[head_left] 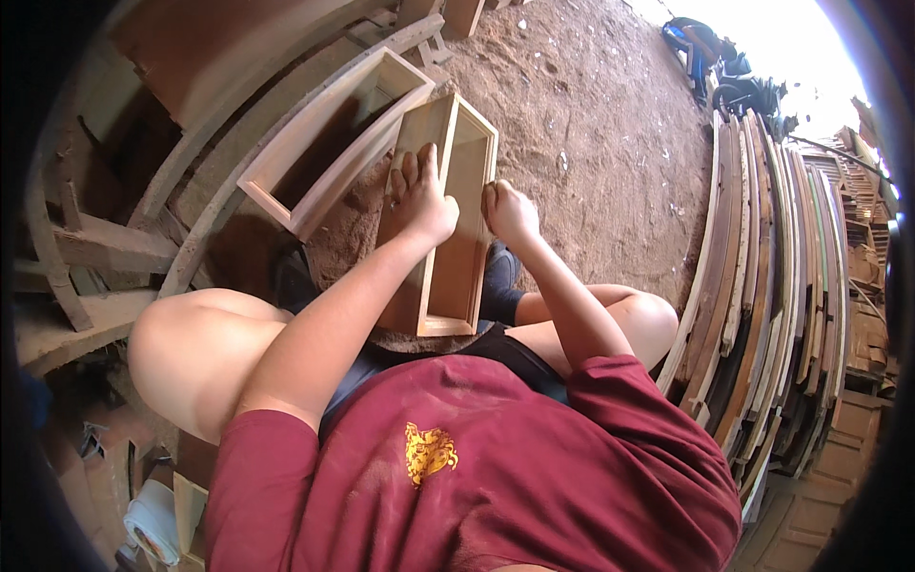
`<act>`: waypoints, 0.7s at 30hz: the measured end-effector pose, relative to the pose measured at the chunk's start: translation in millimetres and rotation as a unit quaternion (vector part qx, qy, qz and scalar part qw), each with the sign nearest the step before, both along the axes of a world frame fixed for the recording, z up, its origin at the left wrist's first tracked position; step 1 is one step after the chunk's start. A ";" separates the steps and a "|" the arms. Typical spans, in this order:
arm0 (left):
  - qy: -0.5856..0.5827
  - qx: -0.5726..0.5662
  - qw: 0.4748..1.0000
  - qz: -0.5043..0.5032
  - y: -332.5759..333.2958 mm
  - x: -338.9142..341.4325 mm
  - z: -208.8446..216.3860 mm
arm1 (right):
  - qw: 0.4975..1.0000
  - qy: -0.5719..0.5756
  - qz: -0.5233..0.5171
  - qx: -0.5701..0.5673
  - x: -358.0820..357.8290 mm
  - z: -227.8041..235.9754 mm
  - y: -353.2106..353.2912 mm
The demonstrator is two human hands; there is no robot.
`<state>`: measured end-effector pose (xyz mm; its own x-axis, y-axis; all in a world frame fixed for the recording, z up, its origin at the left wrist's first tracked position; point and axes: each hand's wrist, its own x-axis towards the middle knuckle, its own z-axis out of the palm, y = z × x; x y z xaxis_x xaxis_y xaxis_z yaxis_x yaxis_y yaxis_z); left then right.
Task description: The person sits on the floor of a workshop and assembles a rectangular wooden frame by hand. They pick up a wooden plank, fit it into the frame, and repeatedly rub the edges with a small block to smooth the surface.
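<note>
A: Where is the pale wooden box (454, 257) placed?
B: Between the person's knees, with its open face turned up and its near end close to the lap.
A: How is it touched by the left hand (425, 208)?
B: The fingers are spread over its left side panel; whether the edge is gripped cannot be told.
A: And by the right hand (512, 212)?
B: Its fingers are curled at the right rim; whether anything is clasped by them cannot be told.
A: What is seen around it?
B: A second wooden box (367, 157) at left, sandy ground (581, 114) beyond, and planks (762, 286) stacked at right.
</note>
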<state>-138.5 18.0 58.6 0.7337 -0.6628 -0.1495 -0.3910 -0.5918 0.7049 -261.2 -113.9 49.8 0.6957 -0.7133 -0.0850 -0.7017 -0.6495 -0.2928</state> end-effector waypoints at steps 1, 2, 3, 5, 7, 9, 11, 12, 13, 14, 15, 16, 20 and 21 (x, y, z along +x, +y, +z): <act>-0.005 -0.012 1.000 0.005 1.3 3.4 -6.8 | 1.000 -0.011 0.014 0.017 -9.8 3.6 17.7; -0.009 -0.026 1.000 0.005 2.2 2.0 -11.2 | 0.999 -0.022 0.023 0.031 -21.9 9.2 34.3; 0.001 0.014 1.000 0.001 1.7 -0.2 2.5 | 0.999 -0.003 0.013 0.048 -34.8 12.1 48.1; 0.003 0.019 1.000 -0.012 3.1 -3.1 10.6 | 0.998 0.017 0.014 0.065 -65.8 6.7 71.6; 0.010 0.021 1.000 -0.015 4.4 -1.8 14.9 | 0.994 0.062 0.022 0.086 -82.5 12.5 93.4; 0.015 0.023 1.000 -0.011 5.0 -0.9 15.3 | 0.991 0.051 0.050 0.110 -92.7 20.5 104.4; 0.008 0.028 1.000 -0.008 4.2 -0.1 11.9 | 0.987 0.012 0.098 0.124 -101.5 21.6 101.1; 0.001 0.033 0.999 -0.006 3.6 0.1 9.1 | 0.978 -0.034 0.058 0.198 -101.9 18.8 93.4; -0.007 0.038 0.999 -0.003 3.4 1.6 6.1 | 0.959 -0.080 0.018 0.271 -101.9 13.6 83.6; 0.015 0.063 0.998 -0.014 2.5 3.9 13.8 | 0.931 -0.127 -0.026 0.342 -99.9 12.4 74.8; 0.037 0.088 0.995 -0.024 2.5 6.8 21.9 | 0.896 -0.164 -0.101 0.400 -100.3 11.4 68.6; 0.059 0.113 0.991 -0.034 0.8 11.1 29.1 | 0.859 -0.211 -0.161 0.437 -102.2 10.2 64.1; 0.112 -0.067 0.991 -0.022 17.9 45.4 -18.6 | 0.819 -0.278 -0.225 0.448 -92.6 2.9 47.8; 0.031 -0.148 0.988 -0.009 21.1 48.5 -24.8 | 0.800 -0.298 -0.245 0.460 -93.7 -3.1 47.2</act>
